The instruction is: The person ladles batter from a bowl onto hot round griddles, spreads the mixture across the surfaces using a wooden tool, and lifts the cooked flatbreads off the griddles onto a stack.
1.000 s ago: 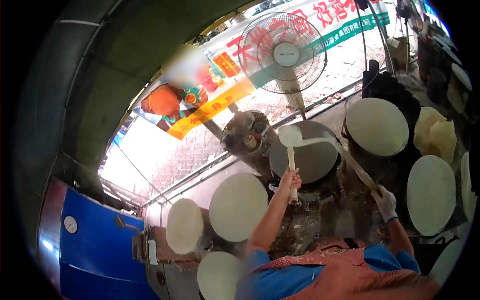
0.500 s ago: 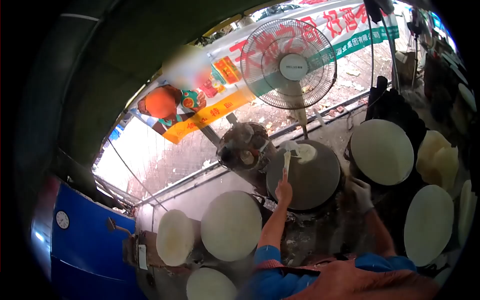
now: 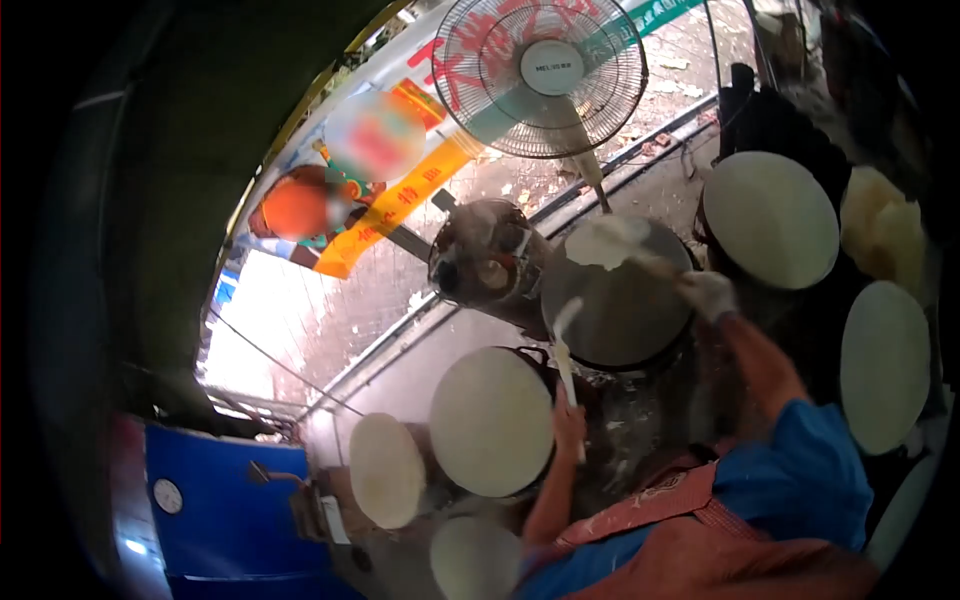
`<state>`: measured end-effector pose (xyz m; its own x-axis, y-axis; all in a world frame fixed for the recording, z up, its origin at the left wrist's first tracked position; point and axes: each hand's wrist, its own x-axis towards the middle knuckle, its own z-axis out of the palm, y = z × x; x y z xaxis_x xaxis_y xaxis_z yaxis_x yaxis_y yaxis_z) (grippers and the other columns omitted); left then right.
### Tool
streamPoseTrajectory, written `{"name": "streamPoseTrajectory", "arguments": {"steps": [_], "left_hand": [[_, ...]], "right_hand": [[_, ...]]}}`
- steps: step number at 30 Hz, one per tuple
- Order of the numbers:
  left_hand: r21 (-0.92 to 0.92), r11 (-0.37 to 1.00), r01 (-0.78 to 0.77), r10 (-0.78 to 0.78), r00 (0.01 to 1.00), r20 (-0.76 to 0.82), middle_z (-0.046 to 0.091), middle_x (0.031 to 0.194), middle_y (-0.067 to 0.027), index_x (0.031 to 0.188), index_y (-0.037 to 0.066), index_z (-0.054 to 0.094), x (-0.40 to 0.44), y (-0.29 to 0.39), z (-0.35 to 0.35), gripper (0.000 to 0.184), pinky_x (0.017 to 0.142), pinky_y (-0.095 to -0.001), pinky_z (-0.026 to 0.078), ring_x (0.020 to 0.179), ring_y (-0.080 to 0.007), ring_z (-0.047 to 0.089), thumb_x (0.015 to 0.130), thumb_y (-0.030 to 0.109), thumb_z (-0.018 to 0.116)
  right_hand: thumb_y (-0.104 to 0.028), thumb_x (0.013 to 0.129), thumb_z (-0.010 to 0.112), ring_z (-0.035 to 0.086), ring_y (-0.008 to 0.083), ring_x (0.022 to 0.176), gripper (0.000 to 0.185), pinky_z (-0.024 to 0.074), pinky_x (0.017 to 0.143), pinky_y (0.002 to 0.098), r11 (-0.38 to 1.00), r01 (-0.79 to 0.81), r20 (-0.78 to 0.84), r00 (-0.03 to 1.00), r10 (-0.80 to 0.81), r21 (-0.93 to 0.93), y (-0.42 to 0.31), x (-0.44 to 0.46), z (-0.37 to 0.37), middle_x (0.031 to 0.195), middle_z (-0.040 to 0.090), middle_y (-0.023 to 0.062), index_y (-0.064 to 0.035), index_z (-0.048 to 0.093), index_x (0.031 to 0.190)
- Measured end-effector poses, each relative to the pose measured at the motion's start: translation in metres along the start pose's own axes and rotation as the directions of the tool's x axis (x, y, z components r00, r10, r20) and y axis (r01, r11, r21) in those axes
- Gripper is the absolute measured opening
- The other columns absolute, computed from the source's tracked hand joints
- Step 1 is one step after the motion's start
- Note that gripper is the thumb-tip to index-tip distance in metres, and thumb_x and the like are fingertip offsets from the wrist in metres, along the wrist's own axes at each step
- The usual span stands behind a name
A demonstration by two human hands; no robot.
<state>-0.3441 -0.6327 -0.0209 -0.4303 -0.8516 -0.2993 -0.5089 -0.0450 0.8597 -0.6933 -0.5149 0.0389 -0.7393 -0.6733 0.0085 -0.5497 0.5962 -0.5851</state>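
Observation:
My left hand (image 3: 570, 428) is closed round the pale handle of a ladle (image 3: 566, 352), held upright beside the left edge of a round dark griddle (image 3: 622, 320). White batter (image 3: 598, 246) lies on the far part of that griddle. In a whitish glove, my right hand (image 3: 708, 296) grips the handle of a brownish batter spreader (image 3: 654, 264), which reaches over the griddle to the batter. The spreader's head is blurred, so its shape is unclear.
Large thin pancakes lie around me, one on the right (image 3: 770, 220) and one on the left (image 3: 490, 420). A standing fan (image 3: 545, 72) and a round metal bucket (image 3: 490, 258) stand beyond the griddle. A person (image 3: 298, 210) is outside, past a banner. A blue cabinet (image 3: 230, 500) stands far left.
My left hand has drawn the ladle back from over the griddle to its left side. My right hand has brought the spreader over the batter, which now covers a wider patch. The view has shifted.

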Motion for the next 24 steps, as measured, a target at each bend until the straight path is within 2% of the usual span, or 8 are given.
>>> {"name": "streamPoseTrajectory", "arguments": {"steps": [3, 6, 8, 12, 16, 20, 22, 24], "left_hand": [[0.206, 0.95, -0.233, 0.251, 0.966, -0.068, 0.043, 0.137, -0.0168, 0.14, 0.005, 0.031, -0.043, -0.048, -0.013, 0.063, 0.095, -0.03, 0.037, 0.122, -0.027, 0.045, 0.08, 0.0, 0.052], [0.01, 0.999, -0.053, 0.053, 0.997, -0.05, 0.045, 0.135, -0.0177, 0.139, 0.005, 0.033, -0.072, -0.046, -0.01, 0.061, 0.096, -0.0301, 0.036, 0.121, -0.0279, 0.046, 0.081, 0.001, 0.053], [0.052, 0.996, -0.074, 0.077, 0.995, -0.062, 0.044, 0.135, -0.0172, 0.138, 0.004, 0.033, -0.072, -0.055, -0.012, 0.06, 0.096, -0.0297, 0.035, 0.121, -0.028, 0.045, 0.082, 0.002, 0.054], [0.188, 0.976, -0.107, 0.124, 0.989, -0.081, 0.043, 0.136, -0.016, 0.138, 0.004, 0.033, -0.078, -0.049, -0.016, 0.06, 0.098, -0.0288, 0.033, 0.123, -0.0278, 0.044, 0.082, 0.004, 0.054], [0.193, 0.975, -0.115, 0.141, 0.982, -0.127, 0.041, 0.138, -0.0158, 0.139, 0.004, 0.032, -0.085, -0.04, -0.002, 0.061, 0.097, -0.0289, 0.035, 0.124, -0.0264, 0.044, 0.082, 0.004, 0.052], [0.208, 0.978, 0.029, 0.004, 0.987, -0.159, 0.041, 0.139, -0.0128, 0.14, 0.008, 0.031, -0.09, -0.032, 0.007, 0.063, 0.098, -0.0306, 0.035, 0.125, -0.027, 0.043, 0.082, 0.009, 0.053], [0.198, 0.98, 0.031, 0.007, 0.982, -0.188, 0.04, 0.14, -0.0114, 0.141, 0.009, 0.03, -0.092, -0.022, 0.013, 0.063, 0.099, -0.0308, 0.034, 0.126, -0.0269, 0.042, 0.082, 0.012, 0.052], [0.176, 0.98, 0.09, -0.051, 0.975, -0.215, 0.04, 0.14, -0.0124, 0.141, 0.008, 0.03, -0.097, -0.017, 0.021, 0.063, 0.1, -0.0303, 0.033, 0.126, -0.0269, 0.042, 0.082, 0.012, 0.051]], "right_hand": [[-0.027, 0.082, 0.058, 0.065, 0.0197, 0.083, 0.034, 0.0498, 0.078, 0.0299, 0.547, -0.208, 0.161, 0.978, 0.133, 0.811, 0.035, -0.023, 0.03, 0.094, 0.069, 0.0115, 0.0024, 0.066, 0.099], [-0.028, 0.073, 0.067, 0.063, 0.024, 0.092, 0.038, 0.0485, 0.081, 0.0329, 0.653, -0.134, 0.149, 0.988, 0.033, 0.745, 0.017, -0.019, 0.128, 0.093, 0.068, 0.0145, 0.0021, 0.067, 0.097], [-0.03, 0.074, 0.066, 0.064, 0.0288, 0.09, 0.036, 0.0487, 0.081, 0.0344, 0.949, 0.07, -0.006, 0.997, -0.072, 0.306, 0.004, -0.02, 0.088, 0.093, 0.067, 0.017, -0.0012, 0.068, 0.095], [-0.02, 0.077, 0.066, 0.064, 0.0194, 0.079, 0.027, 0.0503, 0.073, 0.0314, 0.535, -0.123, 0.098, 0.992, 0.076, 0.836, 0.054, -0.006, 0.045, 0.085, 0.069, 0.0113, 0.0028, 0.068, 0.092], [-0.013, 0.071, 0.073, 0.058, 0.014, 0.087, 0.03, 0.0448, 0.08, 0.027, 0.545, -0.224, 0.276, 0.961, -0.014, 0.808, 0.049, 0.003, 0.135, 0.091, 0.067, 0.0077, 0.0036, 0.068, 0.095], [-0.011, 0.071, 0.073, 0.062, 0.016, 0.075, 0.032, 0.0489, 0.072, 0.0265, 0.558, -0.308, 0.428, 0.899, -0.096, 0.771, 0.08, 0.041, 0.056, 0.089, 0.068, 0.0103, 0.0054, 0.067, 0.098], [-0.011, 0.073, 0.07, 0.062, 0.0155, 0.071, 0.026, 0.0504, 0.068, 0.0279, 0.244, -0.382, 0.384, 0.923, 0.04, 0.892, 0.073, 0.061, 0.037, 0.085, 0.068, 0.0095, 0.0038, 0.068, 0.095], [-0.011, 0.072, 0.072, 0.062, 0.0161, 0.073, 0.024, 0.0501, 0.069, 0.028, 0.397, -0.392, 0.457, 0.886, -0.083, 0.83, 0.078, 0.074, 0.067, 0.082, 0.068, 0.0088, 0.0042, 0.069, 0.091]]}}
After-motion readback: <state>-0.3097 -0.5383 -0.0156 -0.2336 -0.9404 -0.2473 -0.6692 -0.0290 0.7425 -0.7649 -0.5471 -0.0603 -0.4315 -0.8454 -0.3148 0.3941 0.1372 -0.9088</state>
